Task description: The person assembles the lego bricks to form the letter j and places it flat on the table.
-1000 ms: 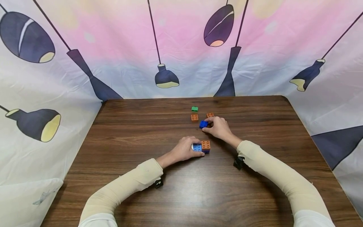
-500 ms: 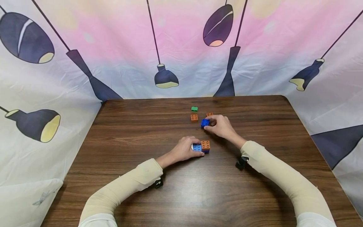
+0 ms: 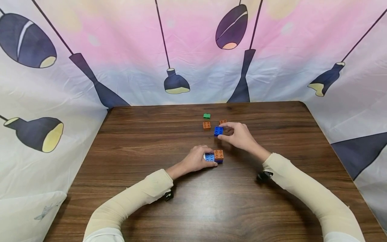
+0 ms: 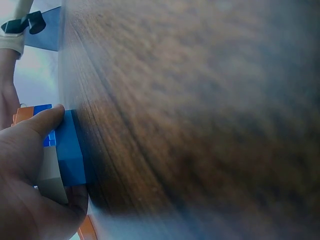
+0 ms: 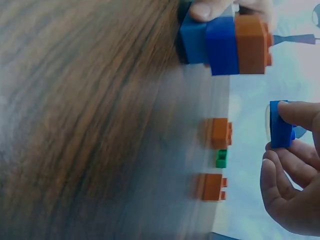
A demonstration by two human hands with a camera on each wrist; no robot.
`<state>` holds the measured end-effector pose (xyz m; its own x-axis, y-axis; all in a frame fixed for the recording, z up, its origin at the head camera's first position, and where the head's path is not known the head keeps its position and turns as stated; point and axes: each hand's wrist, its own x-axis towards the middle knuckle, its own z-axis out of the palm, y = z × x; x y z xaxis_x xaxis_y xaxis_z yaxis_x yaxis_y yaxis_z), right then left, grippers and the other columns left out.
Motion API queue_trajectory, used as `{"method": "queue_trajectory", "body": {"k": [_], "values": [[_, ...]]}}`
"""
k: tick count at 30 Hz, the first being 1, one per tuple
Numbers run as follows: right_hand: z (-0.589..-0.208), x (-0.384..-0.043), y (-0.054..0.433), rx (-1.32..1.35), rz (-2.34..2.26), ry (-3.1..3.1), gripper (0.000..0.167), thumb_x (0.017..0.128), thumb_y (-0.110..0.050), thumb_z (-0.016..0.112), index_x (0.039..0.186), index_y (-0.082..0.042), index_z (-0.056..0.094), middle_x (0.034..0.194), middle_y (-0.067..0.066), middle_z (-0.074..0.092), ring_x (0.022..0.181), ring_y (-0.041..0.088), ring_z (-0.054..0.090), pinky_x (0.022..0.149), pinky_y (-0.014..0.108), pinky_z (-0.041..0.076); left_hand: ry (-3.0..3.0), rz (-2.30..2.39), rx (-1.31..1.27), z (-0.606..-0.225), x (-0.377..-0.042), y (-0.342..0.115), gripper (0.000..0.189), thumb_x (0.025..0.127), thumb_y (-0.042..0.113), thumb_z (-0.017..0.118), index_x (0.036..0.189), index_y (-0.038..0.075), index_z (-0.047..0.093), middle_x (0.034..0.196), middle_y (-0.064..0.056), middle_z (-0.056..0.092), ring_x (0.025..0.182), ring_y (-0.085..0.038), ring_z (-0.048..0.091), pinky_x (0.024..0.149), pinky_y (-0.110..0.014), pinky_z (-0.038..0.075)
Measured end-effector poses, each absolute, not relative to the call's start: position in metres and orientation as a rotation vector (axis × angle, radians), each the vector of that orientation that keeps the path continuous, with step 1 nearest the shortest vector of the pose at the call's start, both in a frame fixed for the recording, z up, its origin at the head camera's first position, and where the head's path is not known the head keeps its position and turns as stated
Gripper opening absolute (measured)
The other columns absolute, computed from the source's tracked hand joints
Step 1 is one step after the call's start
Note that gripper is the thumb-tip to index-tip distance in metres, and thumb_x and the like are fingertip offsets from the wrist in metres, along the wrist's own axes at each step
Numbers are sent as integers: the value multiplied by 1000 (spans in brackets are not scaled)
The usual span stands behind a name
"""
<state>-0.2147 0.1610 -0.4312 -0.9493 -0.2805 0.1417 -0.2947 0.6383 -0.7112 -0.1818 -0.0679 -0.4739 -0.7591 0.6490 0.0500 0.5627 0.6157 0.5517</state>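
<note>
My left hand (image 3: 195, 159) grips a small stack of toy building bricks standing on the table. Its light blue brick (image 4: 70, 147) lies at the bottom, a white brick (image 4: 50, 170) sits on it under the palm, and a dark blue brick (image 5: 222, 46) carries an orange brick (image 3: 218, 154) at the right end. Beyond the stack, my right hand (image 3: 240, 136) pinches a loose blue brick (image 3: 218, 131) between thumb and fingers. The right wrist view has this brick (image 5: 281, 125) raised off the table, studs facing up.
Toward the back of the wooden table (image 3: 145, 134) lie an orange brick (image 3: 206, 125), a small green brick (image 3: 207, 116) and a second orange brick (image 3: 223, 122), partly hidden by the right hand. A printed cloth (image 3: 136, 50) hangs behind the table.
My right hand has drawn slightly right with the blue brick, and its forearm has swung outward to the right. The left hand and the stack stay in place.
</note>
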Motion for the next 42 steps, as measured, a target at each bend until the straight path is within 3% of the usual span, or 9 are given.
{"method": "queue_trajectory", "body": {"k": [8,16,24,34,42], "values": [[-423,-198,162,584,1265,-2761,41,89,-27,82,125,-11,72,102,7,75,86,20,71,76,39,58,2694,842,1039,-474,-182,-67,47,87,37,82,121,4,74,107,-6,73,88,-13,63,78,-33,50],[-420,-182,164,614,1285,-2761,40,90,-29,80,126,-14,72,101,4,74,84,15,69,74,36,57,2690,852,1044,-475,-183,-67,50,88,37,82,123,3,73,110,-7,73,94,-16,65,87,-40,51],[-421,-167,163,680,1284,-2736,41,91,-28,80,127,-13,71,104,4,75,87,15,69,74,35,56,2691,871,1074,-474,-183,-67,39,86,36,83,111,8,75,98,-2,71,80,-9,59,70,-27,47],[-432,-154,160,691,1291,-2759,40,90,-24,81,127,-11,71,105,4,74,89,15,69,73,33,57,2680,901,1084,-475,-182,-68,33,86,34,84,107,10,76,96,-1,71,80,-8,60,70,-26,48],[-438,-150,161,670,1312,-2778,39,91,-25,80,127,-12,72,103,4,74,80,9,67,70,29,56,2685,892,1075,-475,-182,-68,33,87,35,83,107,10,75,96,0,70,78,-8,58,68,-25,46]]}}
